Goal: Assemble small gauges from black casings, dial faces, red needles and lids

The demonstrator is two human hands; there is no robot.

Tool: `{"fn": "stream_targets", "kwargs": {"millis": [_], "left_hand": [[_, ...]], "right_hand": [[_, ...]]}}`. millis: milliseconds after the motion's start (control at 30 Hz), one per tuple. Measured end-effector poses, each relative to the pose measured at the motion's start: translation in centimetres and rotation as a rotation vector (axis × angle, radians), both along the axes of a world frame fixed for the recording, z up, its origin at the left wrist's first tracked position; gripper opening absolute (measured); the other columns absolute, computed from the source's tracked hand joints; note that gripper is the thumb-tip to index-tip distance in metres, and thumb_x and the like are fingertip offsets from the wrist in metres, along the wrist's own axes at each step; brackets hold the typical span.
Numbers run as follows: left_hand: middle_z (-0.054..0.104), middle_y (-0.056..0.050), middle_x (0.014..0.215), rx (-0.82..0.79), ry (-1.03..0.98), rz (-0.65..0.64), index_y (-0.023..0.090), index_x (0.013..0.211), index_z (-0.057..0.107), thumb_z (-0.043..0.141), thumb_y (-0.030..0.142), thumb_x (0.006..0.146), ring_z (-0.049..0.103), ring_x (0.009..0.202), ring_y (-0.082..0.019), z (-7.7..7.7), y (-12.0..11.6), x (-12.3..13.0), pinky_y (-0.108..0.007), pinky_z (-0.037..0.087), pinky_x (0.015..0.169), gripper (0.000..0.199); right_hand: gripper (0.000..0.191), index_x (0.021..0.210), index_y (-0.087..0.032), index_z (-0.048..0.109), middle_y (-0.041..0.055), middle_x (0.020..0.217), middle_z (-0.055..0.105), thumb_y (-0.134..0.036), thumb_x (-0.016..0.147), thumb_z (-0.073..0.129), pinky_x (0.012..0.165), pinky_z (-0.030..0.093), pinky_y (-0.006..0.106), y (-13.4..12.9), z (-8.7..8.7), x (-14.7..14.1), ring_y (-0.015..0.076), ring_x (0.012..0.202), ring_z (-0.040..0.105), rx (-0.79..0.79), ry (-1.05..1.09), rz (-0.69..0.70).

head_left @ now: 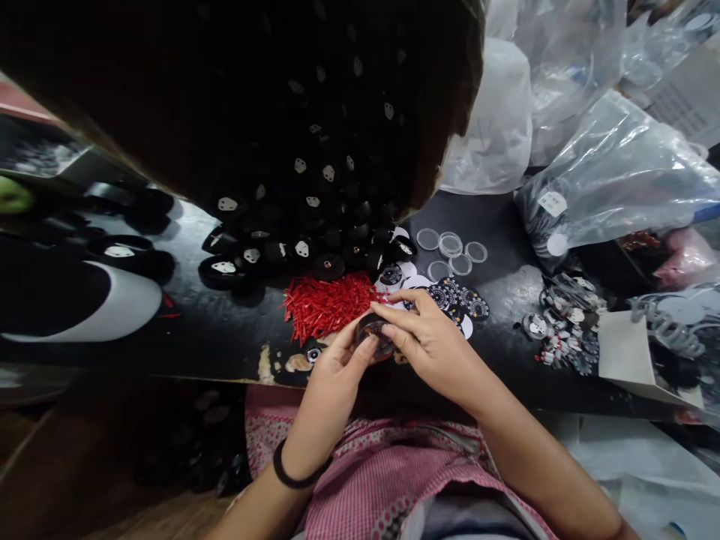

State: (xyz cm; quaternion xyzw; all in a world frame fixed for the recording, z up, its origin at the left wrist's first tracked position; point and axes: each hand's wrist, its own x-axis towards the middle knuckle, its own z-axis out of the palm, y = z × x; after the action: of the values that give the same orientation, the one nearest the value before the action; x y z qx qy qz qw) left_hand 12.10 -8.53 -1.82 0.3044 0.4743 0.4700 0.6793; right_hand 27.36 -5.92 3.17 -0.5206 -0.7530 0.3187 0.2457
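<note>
Close to the table's front edge, my left hand is closed round the lower left side of a small round black case. My right hand grips the same case from the right, its thumb and fingers at the rim. What lies inside the case is too dark to make out. Just beyond my fingers is a heap of thin red pointers. Printed black dials and white discs lie to the right of the heap, with several clear rings behind them.
A large dark open bag spills black round cases onto the table. On the right sit a pile of small parts, an open white box and a clear plastic bag. A white-rimmed dark object stands left.
</note>
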Motion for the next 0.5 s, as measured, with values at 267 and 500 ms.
{"fn": "stream_targets", "kwargs": {"millis": [267,500], "left_hand": [[0.073,-0.006,0.120,0.138,0.210,-0.076,0.024,0.119,0.070,0.068,0.036,0.084,0.066,0.116,-0.025,1.3,-0.7,0.6,-0.037,0.053,0.100,0.036],[0.069,-0.004,0.129,-0.005,0.457,-0.087,0.029,0.120,0.070,0.067,0.049,0.083,0.058,0.127,-0.029,-1.2,-3.7,-6.4,-0.043,0.042,0.112,0.041]], "right_hand": [[0.045,0.069,-0.020,0.050,0.0016,0.068,0.058,-0.036,0.106,0.029,0.072,0.035,0.030,0.3,-0.6,-2.3,0.0145,0.065,0.052,0.175,-0.124,-0.190],[0.025,0.089,-0.020,0.065,0.0025,0.087,0.070,-0.035,0.100,0.049,0.079,0.041,0.028,4.2,-1.0,-0.6,0.0165,0.082,0.061,0.095,-0.080,-0.090]]}}
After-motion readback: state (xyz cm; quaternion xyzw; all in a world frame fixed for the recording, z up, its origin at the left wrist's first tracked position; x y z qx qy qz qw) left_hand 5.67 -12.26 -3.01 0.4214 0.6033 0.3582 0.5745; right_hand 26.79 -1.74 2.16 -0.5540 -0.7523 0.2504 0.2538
